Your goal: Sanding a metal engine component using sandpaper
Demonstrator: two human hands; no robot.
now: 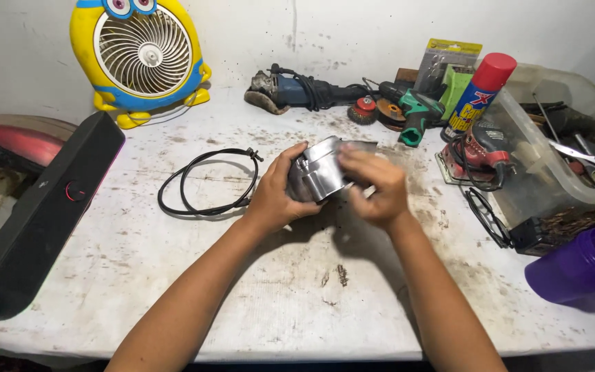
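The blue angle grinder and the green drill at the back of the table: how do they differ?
The blue angle grinder is long, lying flat; the green drill is shorter, pistol-shaped. A cord is bunched on the grinder; none shows on the drill. Both lie untouched behind the hands.

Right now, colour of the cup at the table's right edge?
Purple cup, translucent; head view shows it.

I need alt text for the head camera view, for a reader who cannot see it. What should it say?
Two bare hands hold a shiny metal part above a stained white table: the left hand grips its side, the right hand covers its front. A coiled black cable lies to the left, a yellow fan and power tools stand behind.
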